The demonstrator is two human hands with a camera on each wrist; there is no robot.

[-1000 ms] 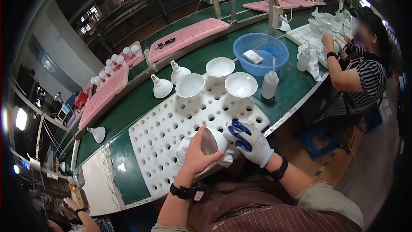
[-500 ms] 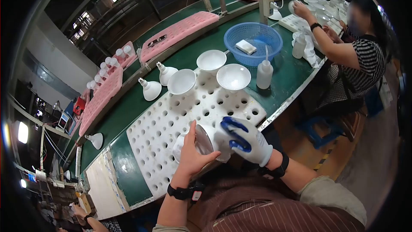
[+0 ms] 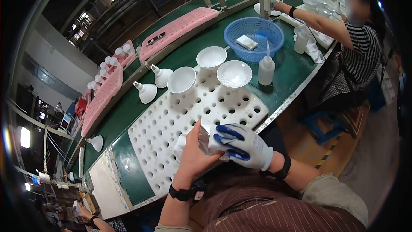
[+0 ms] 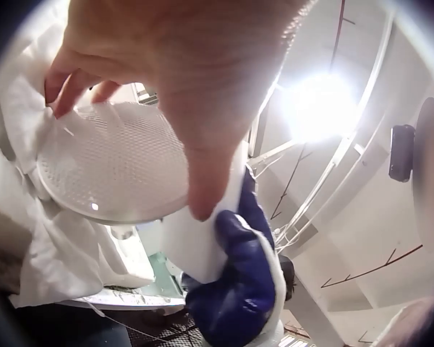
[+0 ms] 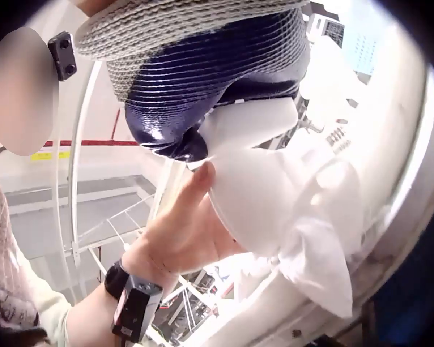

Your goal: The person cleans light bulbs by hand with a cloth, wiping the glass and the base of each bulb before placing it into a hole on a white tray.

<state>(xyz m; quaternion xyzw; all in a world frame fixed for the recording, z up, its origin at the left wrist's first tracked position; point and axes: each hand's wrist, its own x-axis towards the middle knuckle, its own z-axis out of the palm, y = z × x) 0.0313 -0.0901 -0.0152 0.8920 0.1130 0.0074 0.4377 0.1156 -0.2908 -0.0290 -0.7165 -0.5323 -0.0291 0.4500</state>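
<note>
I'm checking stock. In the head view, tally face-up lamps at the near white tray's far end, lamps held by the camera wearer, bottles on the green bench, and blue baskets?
Face-up lamps: 3
Held lamp: 1
Bottles: 2
Blue basket: 1
Total: 7

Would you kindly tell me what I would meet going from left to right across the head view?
Bright light → lone white lamp on the bench's left → bare left hand → gloved right hand → farther white bottle → striped shirt.
</note>
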